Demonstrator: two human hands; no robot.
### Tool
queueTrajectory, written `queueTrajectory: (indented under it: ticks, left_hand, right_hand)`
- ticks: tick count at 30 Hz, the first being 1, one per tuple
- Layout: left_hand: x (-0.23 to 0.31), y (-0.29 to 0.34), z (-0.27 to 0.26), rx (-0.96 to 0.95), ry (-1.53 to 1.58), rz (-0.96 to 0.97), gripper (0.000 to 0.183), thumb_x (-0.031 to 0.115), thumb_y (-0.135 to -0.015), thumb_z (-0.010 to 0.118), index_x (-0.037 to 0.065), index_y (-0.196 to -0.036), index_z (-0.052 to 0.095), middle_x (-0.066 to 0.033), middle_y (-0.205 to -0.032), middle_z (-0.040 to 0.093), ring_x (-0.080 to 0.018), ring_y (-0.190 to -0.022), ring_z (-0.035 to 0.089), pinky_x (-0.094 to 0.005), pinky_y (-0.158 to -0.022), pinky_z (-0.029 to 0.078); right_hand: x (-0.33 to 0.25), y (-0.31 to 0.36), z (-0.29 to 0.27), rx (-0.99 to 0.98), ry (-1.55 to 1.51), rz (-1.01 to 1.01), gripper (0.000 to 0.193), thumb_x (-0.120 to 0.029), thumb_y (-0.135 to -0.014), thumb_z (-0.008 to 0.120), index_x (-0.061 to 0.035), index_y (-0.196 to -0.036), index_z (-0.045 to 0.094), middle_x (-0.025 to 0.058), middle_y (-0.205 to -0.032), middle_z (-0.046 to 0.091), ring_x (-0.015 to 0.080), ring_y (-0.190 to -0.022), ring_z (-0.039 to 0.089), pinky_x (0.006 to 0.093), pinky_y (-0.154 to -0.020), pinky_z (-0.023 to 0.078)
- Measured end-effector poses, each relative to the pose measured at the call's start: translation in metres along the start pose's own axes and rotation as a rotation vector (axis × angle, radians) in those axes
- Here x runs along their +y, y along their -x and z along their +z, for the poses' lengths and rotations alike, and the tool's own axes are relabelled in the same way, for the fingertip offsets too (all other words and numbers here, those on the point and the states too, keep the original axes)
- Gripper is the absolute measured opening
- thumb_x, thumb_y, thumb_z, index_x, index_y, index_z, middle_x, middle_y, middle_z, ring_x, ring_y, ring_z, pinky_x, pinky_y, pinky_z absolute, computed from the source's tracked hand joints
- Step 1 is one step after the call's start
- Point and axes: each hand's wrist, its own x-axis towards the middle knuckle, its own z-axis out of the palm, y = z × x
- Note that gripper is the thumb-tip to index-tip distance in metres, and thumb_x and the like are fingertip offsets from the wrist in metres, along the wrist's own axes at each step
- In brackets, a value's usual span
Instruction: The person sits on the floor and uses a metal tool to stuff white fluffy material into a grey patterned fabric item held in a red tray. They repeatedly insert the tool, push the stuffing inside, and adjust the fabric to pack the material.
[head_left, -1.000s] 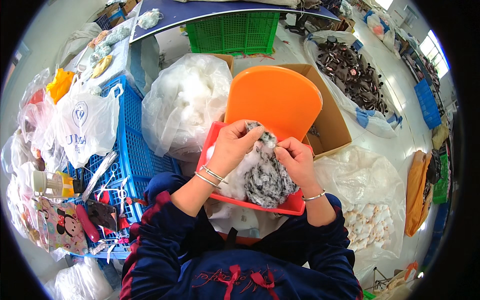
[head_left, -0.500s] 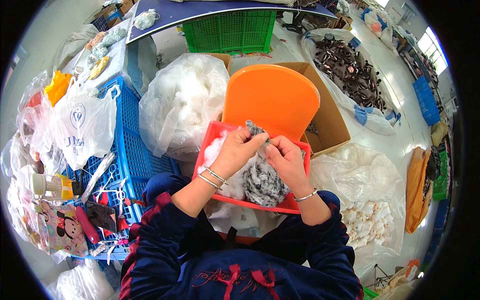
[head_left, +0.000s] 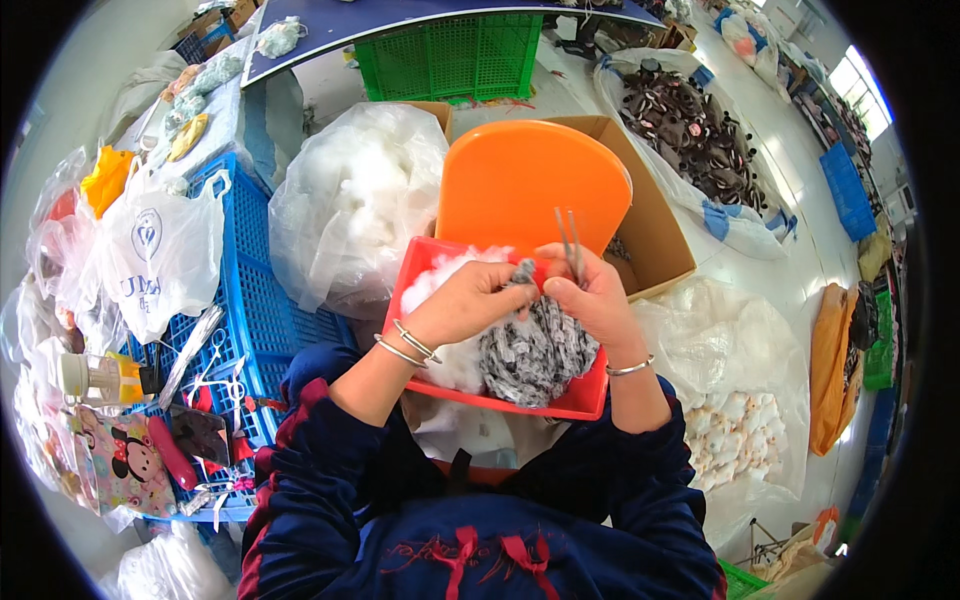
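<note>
Over a red tray [head_left: 595, 395], the left hand [head_left: 465, 305] pinches the far end of a fuzzy grey-and-white piece [head_left: 538, 355] while the right hand [head_left: 590, 300] grips metal tweezers [head_left: 563, 238], which could snag it if pushed carelessly.

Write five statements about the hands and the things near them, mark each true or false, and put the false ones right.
1. The right hand holds a slim, two-pronged tool. True.
2. The left hand is spread flat and empty. False: it pinches a grey fuzzy piece.
3. White stuffing and a black-and-white fuzzy bundle lie in the red bin. True.
4. The curved plastic panel beyond the bin is green. False: it is orange.
5. A clear bag with white filling stands left of the panel. True.
</note>
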Motion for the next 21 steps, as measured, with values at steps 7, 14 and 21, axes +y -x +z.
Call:
queueTrajectory:
  ticks: [7, 14, 21]
  left_hand:
    - [-0.006, -0.001, 0.005, -0.046, -0.026, -0.030, 0.020, 0.018, -0.094, 0.058, 0.000, -0.097, 0.066, 0.0006, -0.075, 0.062, -0.0064, -0.072, 0.055, -0.0219, -0.068, 0.045]
    - [-0.011, -0.002, 0.008, -0.111, 0.028, -0.022, 0.030, 0.027, -0.101, 0.048, 0.000, -0.100, 0.063, -0.0004, -0.078, 0.057, -0.0074, -0.075, 0.052, -0.0231, -0.072, 0.044]
    - [-0.011, -0.004, 0.016, -0.160, 0.155, 0.103, 0.034, 0.028, -0.105, 0.036, 0.003, -0.086, 0.051, -0.0012, -0.073, 0.046, -0.0135, -0.075, 0.049, -0.0279, -0.075, 0.043]
  right_hand:
    - [0.010, 0.000, 0.004, -0.076, 0.008, -0.083, 0.010, -0.003, -0.092, 0.059, 0.0028, -0.099, 0.061, 0.0027, -0.082, 0.062, 0.0089, -0.075, 0.057, 0.0235, -0.070, 0.047]
    - [0.011, 0.001, 0.008, -0.048, 0.062, -0.075, 0.008, -0.005, -0.093, 0.058, 0.0022, -0.096, 0.059, 0.0025, -0.082, 0.061, 0.0078, -0.073, 0.056, 0.0227, -0.067, 0.047]
    - [0.013, 0.000, 0.008, 0.110, -0.033, -0.129, 0.007, -0.006, -0.095, 0.057, 0.0002, -0.095, 0.058, 0.0007, -0.077, 0.059, 0.0069, -0.063, 0.054, 0.0212, -0.057, 0.045]
